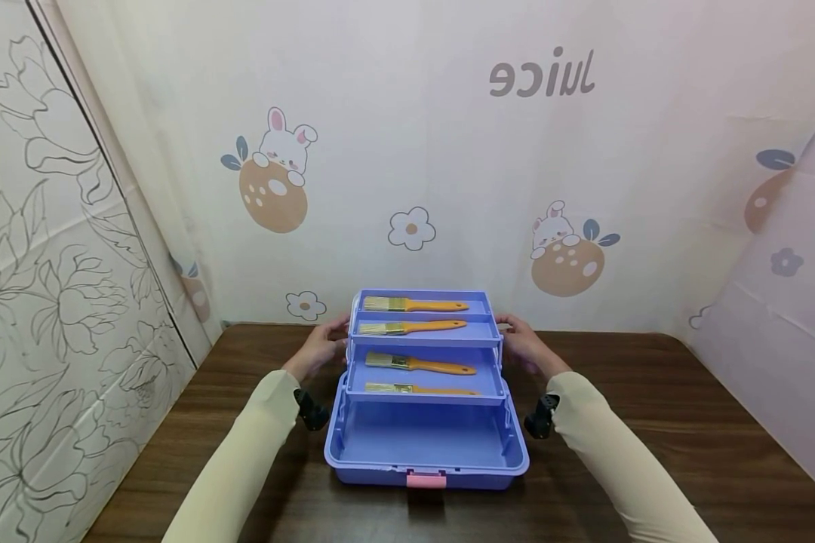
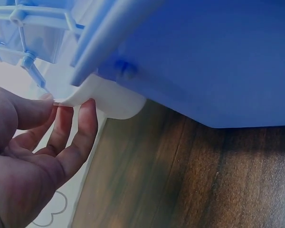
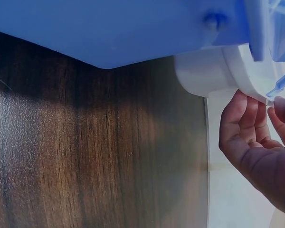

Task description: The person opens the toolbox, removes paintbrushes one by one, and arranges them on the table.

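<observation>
A blue-purple toolbox (image 1: 426, 477) stands unfolded on the table, a pink latch (image 1: 425, 480) at its front. Its upper tray (image 1: 478, 332) bears two flat paintbrushes with yellow handles, and its lower tray (image 1: 492, 381) two more. The base compartment below is bare. Behind the trays hangs a white lid (image 2: 102, 95), mostly hidden from the head view. At the box's left rear my left hand (image 1: 321, 348) pinches the lid's edge between thumb and fingers. My right hand (image 1: 526, 348) grips the opposite edge of the lid (image 3: 204, 71) likewise.
The dark wooden table (image 1: 652, 422) extends on both sides of the box. A curtain (image 1: 407, 151) printed with rabbits and flowers hangs close behind its back edge. To the left rises a white panel (image 1: 54, 302) with flower line drawings. Each wrist wears a black camera.
</observation>
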`<state>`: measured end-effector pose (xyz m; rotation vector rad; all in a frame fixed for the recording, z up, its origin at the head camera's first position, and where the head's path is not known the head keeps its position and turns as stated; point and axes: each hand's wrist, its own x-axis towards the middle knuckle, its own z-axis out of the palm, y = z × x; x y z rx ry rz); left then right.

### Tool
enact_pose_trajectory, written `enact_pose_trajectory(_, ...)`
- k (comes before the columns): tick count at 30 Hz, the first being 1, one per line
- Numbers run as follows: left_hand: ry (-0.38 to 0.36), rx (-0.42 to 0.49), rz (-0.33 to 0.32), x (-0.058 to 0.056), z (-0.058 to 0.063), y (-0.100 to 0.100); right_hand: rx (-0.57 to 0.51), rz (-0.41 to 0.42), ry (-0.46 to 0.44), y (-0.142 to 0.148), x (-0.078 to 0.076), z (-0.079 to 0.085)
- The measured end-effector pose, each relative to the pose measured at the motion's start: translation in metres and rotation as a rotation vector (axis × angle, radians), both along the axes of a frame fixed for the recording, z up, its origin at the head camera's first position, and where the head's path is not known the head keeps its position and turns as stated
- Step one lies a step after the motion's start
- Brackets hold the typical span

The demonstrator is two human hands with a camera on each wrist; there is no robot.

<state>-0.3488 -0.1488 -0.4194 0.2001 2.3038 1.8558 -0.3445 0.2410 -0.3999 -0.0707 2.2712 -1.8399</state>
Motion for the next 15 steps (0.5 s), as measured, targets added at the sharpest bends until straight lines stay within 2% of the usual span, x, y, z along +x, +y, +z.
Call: enact_pose_trajectory(15,-0.039,-0.004,-0.011,0.0038,-0.0017,-0.0011,0.030,0.001,-0.013,0.0000,0.0004,-0.0031)
